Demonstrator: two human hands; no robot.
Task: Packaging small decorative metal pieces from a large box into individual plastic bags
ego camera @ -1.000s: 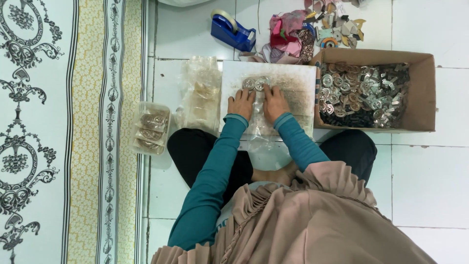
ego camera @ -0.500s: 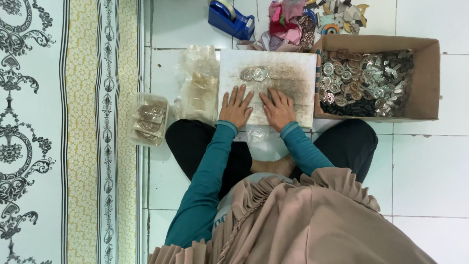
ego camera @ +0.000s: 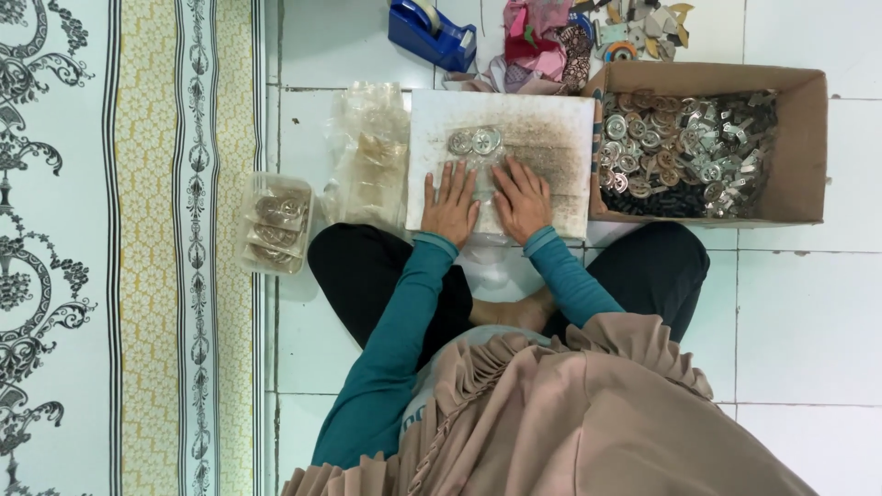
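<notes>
**Both palms flat on the work board**

Here, going left to right: a patterned mat [ego camera: 129, 248] at the left edge, small filled clear packets [ego camera: 274, 223], a pile of empty bags [ego camera: 370, 156], then the white board [ego camera: 551, 124] at upper centre. The left hand [ego camera: 450, 204] and right hand [ego camera: 521, 200] lie spread open, grasping nothing, pressing a clear bag of round metal pieces [ego camera: 476, 140]. A cardboard box [ego camera: 807, 138] of such parts sits right.

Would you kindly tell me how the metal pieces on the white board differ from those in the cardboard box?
The pieces on the white board are a few round discs lying flat beside the hands. The cardboard box holds a large jumbled heap of discs and other shapes. Both lots look silvery.
</notes>
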